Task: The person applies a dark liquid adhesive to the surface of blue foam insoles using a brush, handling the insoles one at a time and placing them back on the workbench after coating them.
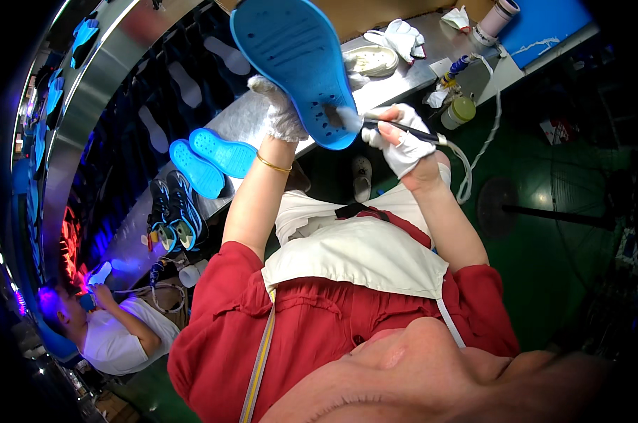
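A large blue shoe sole with small holes near its lower end is held up in my left hand. That hand wears a whitish glove, its thumb along the sole's left edge and the other fingers mostly hidden behind. My right hand, in a white glove with some fingertips bare, grips a black-handled brush. The brush's pale, blurred tip is at the holed end of the sole, beside a dark patch; contact is hard to make out. A white cord or tube trails from the handle.
Two blue soles lie on the metal bench, near dark shoes. A cream shoe, white gloves and a greenish jar are ahead. A rack with soles curves along the left; another person works there.
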Tool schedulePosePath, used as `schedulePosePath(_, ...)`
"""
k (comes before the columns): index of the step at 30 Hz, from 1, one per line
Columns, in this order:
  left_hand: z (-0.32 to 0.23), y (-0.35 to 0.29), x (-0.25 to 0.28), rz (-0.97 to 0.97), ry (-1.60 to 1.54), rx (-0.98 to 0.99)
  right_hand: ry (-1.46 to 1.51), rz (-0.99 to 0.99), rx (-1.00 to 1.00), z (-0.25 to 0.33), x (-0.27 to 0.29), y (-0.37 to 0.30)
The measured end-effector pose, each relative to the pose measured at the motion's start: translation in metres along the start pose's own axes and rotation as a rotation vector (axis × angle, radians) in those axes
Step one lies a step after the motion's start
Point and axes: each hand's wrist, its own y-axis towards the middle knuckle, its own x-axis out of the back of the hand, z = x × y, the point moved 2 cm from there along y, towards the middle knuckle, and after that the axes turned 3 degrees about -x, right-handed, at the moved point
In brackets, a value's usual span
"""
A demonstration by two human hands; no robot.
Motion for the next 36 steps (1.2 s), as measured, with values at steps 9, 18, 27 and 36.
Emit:
schedulePosePath(9,-0.005,0.024,0.002,0.061,0.607,0.385,-0.694,0.178,-0.157,0.022,0.003,0.016)
schedulePosePath(18,0.005,0.048,0.008,-0.149,0.853,0.52,-0.977,0.286,0.104,0.026,0.011,0.027)
schedulePosePath(27,0.007,0.056,-0.004,-0.23,0.951,0.52,-0.944,0.202,-0.051,0.039,0.021,0.037)
schedulePosePath(36,-0.002,0.041,-0.007,-0.316,0.749,0.52,-0.966,0.241,0.047,0.059,0.028,0.043)
